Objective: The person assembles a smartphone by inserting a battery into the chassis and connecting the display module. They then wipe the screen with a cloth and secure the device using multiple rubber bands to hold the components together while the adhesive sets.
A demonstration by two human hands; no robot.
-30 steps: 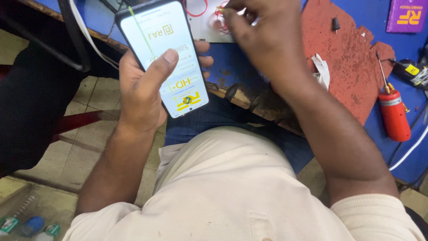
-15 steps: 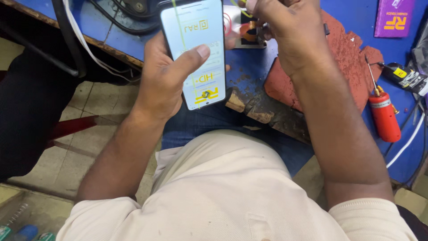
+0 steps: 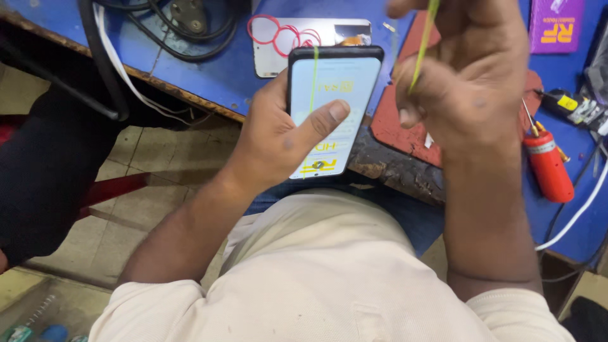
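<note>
**A Phone in One Hand, a Green Strip in the Other**

Above the person's lap, at the edge of the blue tabletop [image 3: 209, 76], the left hand [image 3: 278, 142] holds a phone [image 3: 329, 111]. The fingers are closed around its sides, and the thumb lies across the pale film on the screen. The film has yellow marks near its lower end, and a thin green line runs down it.

The right hand [image 3: 468, 95] is raised just beside the phone, a bit higher. Its fingers are pinched shut on a thin green strip [image 3: 423, 44]. The strip goes up out of view, so I cannot tell where it ends.

On the tabletop behind the phone lies a silver plate [image 3: 272, 50] with red rings [image 3: 278, 35] on it. A worn red mat [image 3: 405, 126] sits under the right hand. A red tool [image 3: 548, 168] rests to the right of the mat, with a white cable [image 3: 579, 212] near it. Black cables [image 3: 158, 38] curl at the far left. A purple card [image 3: 556, 25] lies in the far corner.

What could go wrong? The phone hangs over the lap and the tiled floor, not over the tabletop. If the left hand's hold gets loose, it could fall. The thumb presses on the film, so it could leave a smudge or push the film crooked. If the strip is pulled too hard, it could snap or drag the film out of place.
</note>
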